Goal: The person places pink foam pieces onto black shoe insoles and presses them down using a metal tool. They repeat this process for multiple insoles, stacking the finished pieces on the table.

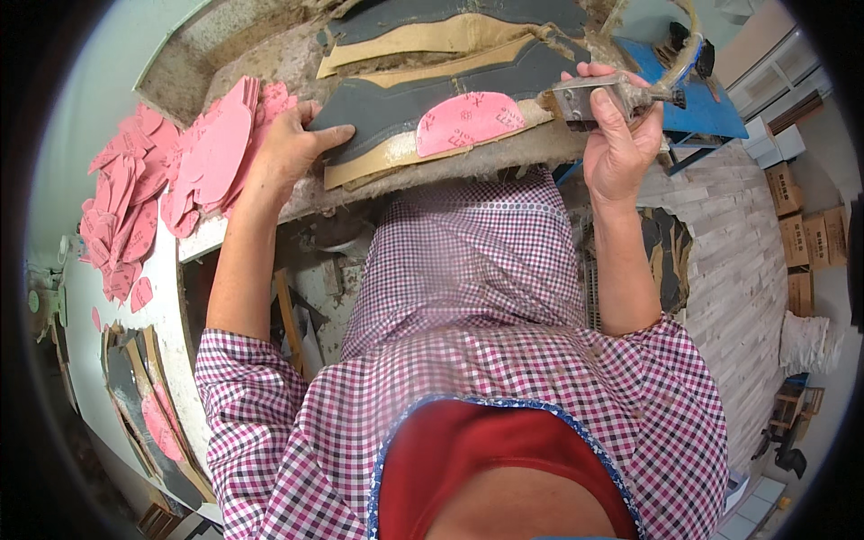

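Note:
A dark panel (378, 106) with a tan border lies across the workbench in front of me. On its near edge sits a pink half-round piece (471, 122) with printed marks. My left hand (292, 148) rests at the panel's left end, thumb stretched out over its edge and fingers beside the pink pieces. In my right hand (621, 135), raised off the panel's right end, is a grimy metal spray gun (589, 101) with a hose (691, 45) running up from it. My right fingers and thumb are wrapped round its body.
Loose pink pieces (216, 148) are heaped at the left. Another dark panel (432, 20) lies farther back. Fuzzy residue coats the bench edge (360, 191). A blue table (702, 108) stands at right, cardboard boxes (814, 238) beyond. More panels (148, 414) lie at lower left.

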`<state>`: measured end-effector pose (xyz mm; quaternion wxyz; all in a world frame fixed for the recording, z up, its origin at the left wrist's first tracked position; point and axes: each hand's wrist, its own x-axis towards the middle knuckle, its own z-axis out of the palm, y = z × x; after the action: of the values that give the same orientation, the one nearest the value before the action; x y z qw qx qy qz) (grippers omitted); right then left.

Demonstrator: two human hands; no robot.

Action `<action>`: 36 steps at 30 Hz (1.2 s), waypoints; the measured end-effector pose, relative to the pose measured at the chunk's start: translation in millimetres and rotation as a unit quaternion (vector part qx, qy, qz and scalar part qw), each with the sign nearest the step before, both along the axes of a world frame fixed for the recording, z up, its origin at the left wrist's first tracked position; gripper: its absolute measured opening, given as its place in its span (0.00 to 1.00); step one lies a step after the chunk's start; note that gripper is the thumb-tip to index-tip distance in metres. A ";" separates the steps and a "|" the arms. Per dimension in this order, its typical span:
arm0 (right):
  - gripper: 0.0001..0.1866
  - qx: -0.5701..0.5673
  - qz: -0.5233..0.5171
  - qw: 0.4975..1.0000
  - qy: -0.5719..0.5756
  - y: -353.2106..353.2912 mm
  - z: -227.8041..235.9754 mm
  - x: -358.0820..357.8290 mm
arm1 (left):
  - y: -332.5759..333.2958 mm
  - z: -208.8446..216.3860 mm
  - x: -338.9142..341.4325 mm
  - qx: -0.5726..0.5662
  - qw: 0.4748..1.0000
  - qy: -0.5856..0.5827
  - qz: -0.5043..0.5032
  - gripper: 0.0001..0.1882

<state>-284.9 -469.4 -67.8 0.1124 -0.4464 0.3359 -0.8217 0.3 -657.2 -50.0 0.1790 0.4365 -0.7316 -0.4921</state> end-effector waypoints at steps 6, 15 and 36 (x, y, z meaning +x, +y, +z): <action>0.19 -0.046 -0.069 0.993 0.080 -27.7 26.6 -4.3 | 11.6 -4.1 -0.9 -0.012 0.994 0.107 0.026 0.20; 0.18 0.008 -0.069 0.990 0.119 -56.6 20.5 35.6 | 17.1 -25.6 -6.0 -0.111 0.980 0.164 0.028 0.18; 0.18 0.013 -0.156 0.981 0.114 -28.0 10.2 12.7 | 28.5 -10.7 0.3 -0.018 0.987 0.158 0.002 0.24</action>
<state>-272.2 -497.4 -57.6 -0.0501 -0.4777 0.4225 -0.7686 0.6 -628.7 -60.7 0.3016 0.3517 -0.7018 -0.5412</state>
